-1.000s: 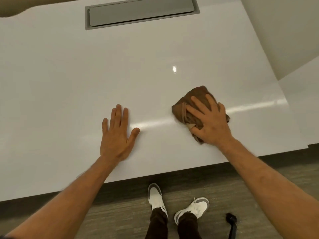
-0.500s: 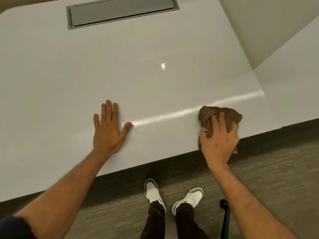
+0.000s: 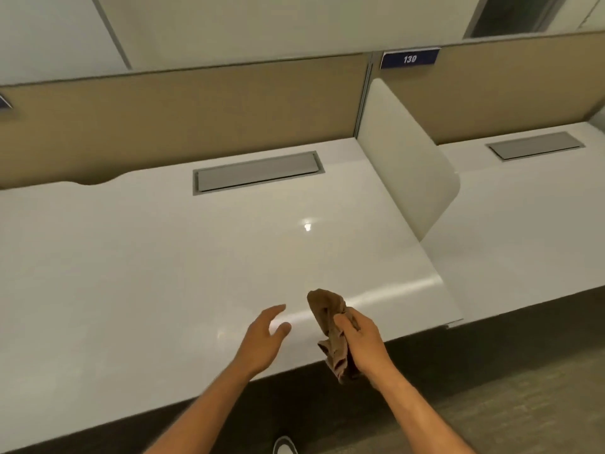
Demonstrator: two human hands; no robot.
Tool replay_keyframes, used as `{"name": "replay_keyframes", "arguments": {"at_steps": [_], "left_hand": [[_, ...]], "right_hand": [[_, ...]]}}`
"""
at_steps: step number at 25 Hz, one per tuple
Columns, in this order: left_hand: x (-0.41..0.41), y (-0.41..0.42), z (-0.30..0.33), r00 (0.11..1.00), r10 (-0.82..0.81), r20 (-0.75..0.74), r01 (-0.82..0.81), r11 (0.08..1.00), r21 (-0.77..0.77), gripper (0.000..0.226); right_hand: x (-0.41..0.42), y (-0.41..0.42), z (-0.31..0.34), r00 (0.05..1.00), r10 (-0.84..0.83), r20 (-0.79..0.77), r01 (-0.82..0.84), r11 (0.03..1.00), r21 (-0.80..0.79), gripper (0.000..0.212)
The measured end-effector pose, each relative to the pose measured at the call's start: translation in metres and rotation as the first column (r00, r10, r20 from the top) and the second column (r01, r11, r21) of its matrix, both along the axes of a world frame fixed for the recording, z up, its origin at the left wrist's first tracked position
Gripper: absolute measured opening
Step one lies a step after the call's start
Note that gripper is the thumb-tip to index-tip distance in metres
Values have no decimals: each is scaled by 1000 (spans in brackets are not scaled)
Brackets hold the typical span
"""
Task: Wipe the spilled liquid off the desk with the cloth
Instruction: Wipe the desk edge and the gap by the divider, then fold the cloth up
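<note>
A crumpled brown cloth [image 3: 329,326] hangs from my right hand [image 3: 365,345], which grips it above the front edge of the glossy white desk [image 3: 163,257]. The cloth is lifted clear of the surface. My left hand [image 3: 263,339] hovers just left of it over the desk's front part, fingers spread and holding nothing. I see no liquid on the desk, only bright light reflections on its surface.
A grey recessed cable hatch [image 3: 257,172] sits at the back of the desk. A white rounded divider [image 3: 406,158] separates it from a neighbouring desk [image 3: 523,224] on the right. A tan partition [image 3: 180,109] with a blue "139" sign [image 3: 409,59] runs behind. Dark floor lies below.
My right hand dragged the cloth to the desk's front edge and lifted it off. My left hand rose from lying flat on the desk. The view tilted upward.
</note>
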State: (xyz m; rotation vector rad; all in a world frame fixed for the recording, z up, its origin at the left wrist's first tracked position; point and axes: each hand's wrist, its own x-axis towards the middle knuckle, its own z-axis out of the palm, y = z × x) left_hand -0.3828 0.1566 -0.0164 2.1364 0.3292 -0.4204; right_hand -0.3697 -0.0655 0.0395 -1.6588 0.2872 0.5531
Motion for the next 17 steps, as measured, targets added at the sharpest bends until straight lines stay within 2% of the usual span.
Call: {"name": "replay_keyframes", "arguments": {"at_steps": [4,7,9,10,12,15,17], "left_hand": [[-21,-29,71,995,62,-80,-81,958,-273,53],[-27,-43,106,983,100,-154,-172,793,-585,66],[-22,-54,126,980,139,-140,-197,679,-708,57],[-19,-62,135,981,154,-117,-190,658,-729,52],[-14,-82,150,978,200,-63,-187,697,-692,41],[-11,-110,157,953,301,13,-229,750,-620,31],[-8,-120,162,909,406,92,-269,742,-614,25]], "right_hand": [[-9,-11,70,996,-88,-27,92,978,186,30],[-18,-30,97,981,-115,-157,171,896,410,43],[-20,-41,112,983,-88,-161,158,853,498,41],[-19,-46,119,987,-71,-142,135,848,513,41],[-15,-57,126,989,-82,-121,133,843,522,51],[-3,-82,123,977,-37,-211,158,790,592,66],[4,-104,126,993,-25,-118,83,852,516,66]]}}
